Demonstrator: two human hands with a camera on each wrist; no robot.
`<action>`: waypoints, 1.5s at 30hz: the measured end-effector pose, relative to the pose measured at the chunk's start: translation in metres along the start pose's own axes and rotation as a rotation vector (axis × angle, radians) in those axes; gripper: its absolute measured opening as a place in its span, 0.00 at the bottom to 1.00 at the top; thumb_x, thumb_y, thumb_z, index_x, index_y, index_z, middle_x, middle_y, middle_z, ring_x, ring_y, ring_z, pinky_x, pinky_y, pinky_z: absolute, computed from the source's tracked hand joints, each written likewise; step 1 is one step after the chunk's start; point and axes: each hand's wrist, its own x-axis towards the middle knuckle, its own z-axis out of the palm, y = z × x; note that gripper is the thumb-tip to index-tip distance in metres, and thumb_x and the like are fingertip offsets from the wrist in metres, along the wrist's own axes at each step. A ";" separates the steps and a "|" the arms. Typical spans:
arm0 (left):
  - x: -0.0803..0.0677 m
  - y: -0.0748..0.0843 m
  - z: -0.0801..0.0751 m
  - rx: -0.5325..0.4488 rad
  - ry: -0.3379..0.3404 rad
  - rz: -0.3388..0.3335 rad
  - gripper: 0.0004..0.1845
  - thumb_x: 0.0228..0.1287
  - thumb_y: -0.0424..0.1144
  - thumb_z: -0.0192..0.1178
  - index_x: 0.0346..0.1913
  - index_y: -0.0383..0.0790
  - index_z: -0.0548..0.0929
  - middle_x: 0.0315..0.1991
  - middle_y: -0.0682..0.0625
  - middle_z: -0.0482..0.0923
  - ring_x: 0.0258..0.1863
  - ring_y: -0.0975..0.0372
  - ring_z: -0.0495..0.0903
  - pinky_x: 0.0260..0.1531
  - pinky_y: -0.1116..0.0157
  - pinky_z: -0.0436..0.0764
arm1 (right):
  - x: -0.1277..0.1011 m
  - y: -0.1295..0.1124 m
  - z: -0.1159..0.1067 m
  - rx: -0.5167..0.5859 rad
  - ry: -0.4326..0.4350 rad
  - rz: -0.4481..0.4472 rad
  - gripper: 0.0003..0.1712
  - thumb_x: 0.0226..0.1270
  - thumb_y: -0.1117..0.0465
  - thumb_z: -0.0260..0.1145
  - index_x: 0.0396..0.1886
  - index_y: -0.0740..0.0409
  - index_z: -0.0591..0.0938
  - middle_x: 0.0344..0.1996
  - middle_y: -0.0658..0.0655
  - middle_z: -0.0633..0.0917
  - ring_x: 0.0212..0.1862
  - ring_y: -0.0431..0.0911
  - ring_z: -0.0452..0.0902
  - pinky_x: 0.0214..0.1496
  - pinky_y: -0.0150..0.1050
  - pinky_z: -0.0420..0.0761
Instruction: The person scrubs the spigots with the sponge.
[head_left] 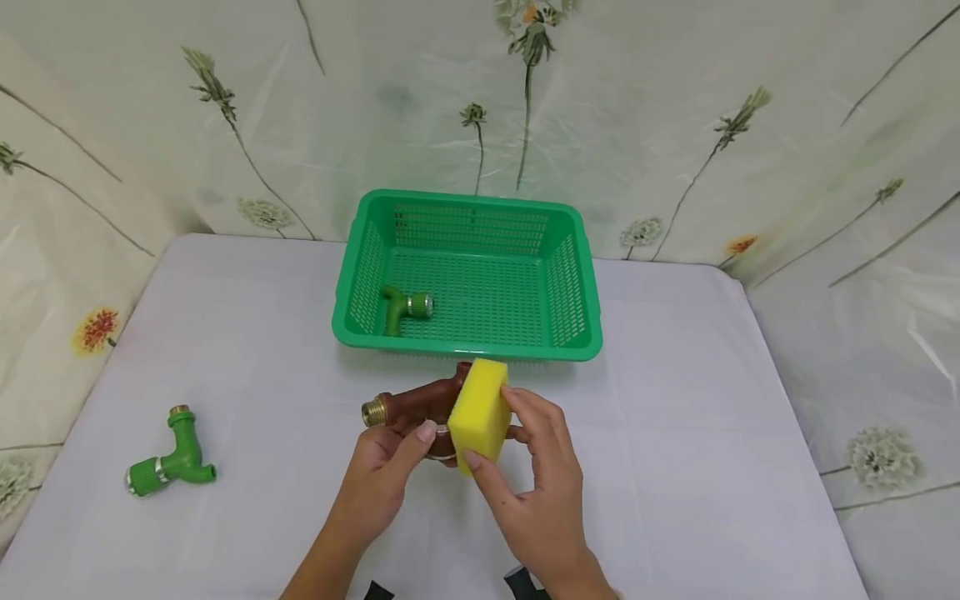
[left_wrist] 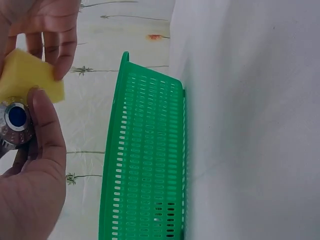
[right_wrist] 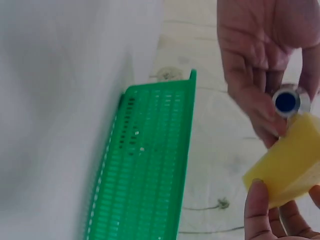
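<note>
Above the bench [head_left: 675,450], just on the near side of the green basket [head_left: 465,351], a brown faucet [head_left: 422,402] is pinched in the left grip [head_left: 384,477], thumb over its knob collar. Right grip [head_left: 546,479] pinches a yellow sponge [head_left: 480,412] between thumb and fingers, seemingly against the faucet. Faucet: probably stiff, fairly heavy for its size, not fragile, maybe slick where smooth; best held round the body, clear of the brass-coloured threaded end. Sponge: surely light, soft, easily squashed; take it by opposite edges. Count: three faucets, one brown, one green faucet [head_left: 183,457] lying on the bench at left, a second green faucet [head_left: 397,310] inside the basket near its left side; one sponge, one basket. Sponge and fingers cover part of the brown faucet, so its right side is hard to judge.
</note>
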 end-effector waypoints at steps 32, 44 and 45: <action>0.001 -0.002 -0.002 -0.002 0.124 -0.151 0.17 0.80 0.32 0.57 0.63 0.26 0.76 0.53 0.30 0.80 0.40 0.49 0.91 0.46 0.54 0.89 | 0.005 0.010 -0.001 0.354 -0.121 0.361 0.31 0.71 0.72 0.70 0.71 0.53 0.76 0.60 0.56 0.80 0.58 0.54 0.77 0.54 0.39 0.86; 0.002 -0.003 -0.009 0.156 0.282 -0.154 0.14 0.77 0.35 0.61 0.58 0.30 0.83 0.48 0.41 0.87 0.47 0.53 0.89 0.51 0.62 0.87 | -0.017 0.013 0.007 0.180 -0.272 0.396 0.30 0.68 0.60 0.76 0.69 0.44 0.79 0.59 0.48 0.79 0.56 0.48 0.78 0.49 0.40 0.87; 0.002 -0.003 -0.010 0.160 0.293 -0.156 0.14 0.77 0.35 0.62 0.59 0.30 0.83 0.49 0.41 0.87 0.48 0.54 0.89 0.52 0.62 0.86 | -0.018 0.014 0.005 0.165 -0.281 0.400 0.31 0.68 0.59 0.77 0.69 0.44 0.79 0.59 0.48 0.79 0.56 0.48 0.78 0.49 0.40 0.87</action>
